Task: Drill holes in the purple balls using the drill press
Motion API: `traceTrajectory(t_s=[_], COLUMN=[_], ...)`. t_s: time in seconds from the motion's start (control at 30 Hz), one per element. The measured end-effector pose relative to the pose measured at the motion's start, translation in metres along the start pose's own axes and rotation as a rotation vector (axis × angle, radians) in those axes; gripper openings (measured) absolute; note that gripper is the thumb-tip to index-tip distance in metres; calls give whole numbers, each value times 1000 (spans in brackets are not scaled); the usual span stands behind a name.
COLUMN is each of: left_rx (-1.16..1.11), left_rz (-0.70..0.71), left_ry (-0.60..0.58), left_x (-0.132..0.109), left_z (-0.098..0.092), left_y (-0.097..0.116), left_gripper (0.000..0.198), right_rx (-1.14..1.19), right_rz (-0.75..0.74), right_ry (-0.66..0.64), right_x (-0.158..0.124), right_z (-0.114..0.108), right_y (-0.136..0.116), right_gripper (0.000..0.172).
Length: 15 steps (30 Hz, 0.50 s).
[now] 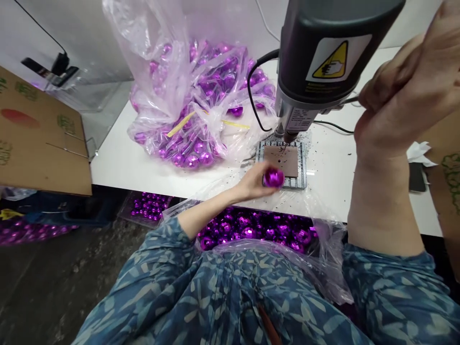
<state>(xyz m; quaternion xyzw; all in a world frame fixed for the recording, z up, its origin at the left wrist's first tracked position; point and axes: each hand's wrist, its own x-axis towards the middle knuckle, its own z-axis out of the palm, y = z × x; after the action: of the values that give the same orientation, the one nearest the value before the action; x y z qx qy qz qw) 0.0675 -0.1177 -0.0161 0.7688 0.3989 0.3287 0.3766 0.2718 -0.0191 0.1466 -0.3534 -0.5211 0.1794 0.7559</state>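
My left hand (256, 181) is closed on a shiny purple faceted ball (273, 178), held just in front of the brown pad (281, 160) on the drill press base. Above the pad hangs the grey drill press head (323, 57), its bit pointing down at the pad's far edge. High at the right, my right hand (406, 96) is wrapped round the thin metal lever (350, 100) of the press. Dark drilling chips speckle the white table (118, 158) round the base.
A clear plastic bag (194, 105) full of purple balls lies on the table behind the left hand. Another open bag of purple balls (258, 232) sits in my lap under the table edge. Cardboard boxes stand at the left (39, 139) and far right.
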Motion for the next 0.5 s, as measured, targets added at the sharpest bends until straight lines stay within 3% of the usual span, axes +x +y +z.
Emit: traceTrajectory(t_s=[0.1,0.13,0.17,0.23,0.33,0.37,0.43,0.5], left_rx=[39,22,-5,-42,152,264,395,404], left_rz=[71,59,29,-55,-184,-273,-498,-579], left_ry=[-496,-579,-588,-400,174,292,364,356], left_x=[-37,-41,-37,-11,66,93,141,171], left_z=[-24,-32,-40,-59,-88,-97,-114,-125], left_y=[27,30,28,12,-34,-50,-80,-101], left_gripper=[47,47,45,31,19,21,30,29], right_rx=[38,57,89,179,274,281,284,281], right_rz=[-11,-17,-22,-37,-64,-66,-59,-58], right_ry=[4,14,27,61,87,89,78,73], right_x=[-2,-3,-4,-3,-2,-1,-2,-3], right_z=[6,7,8,9,11,11,12,12], right_y=[-3,-3,-3,-4,-7,-9,-13,-18], right_gripper=[62,64,67,74,84,86,90,90])
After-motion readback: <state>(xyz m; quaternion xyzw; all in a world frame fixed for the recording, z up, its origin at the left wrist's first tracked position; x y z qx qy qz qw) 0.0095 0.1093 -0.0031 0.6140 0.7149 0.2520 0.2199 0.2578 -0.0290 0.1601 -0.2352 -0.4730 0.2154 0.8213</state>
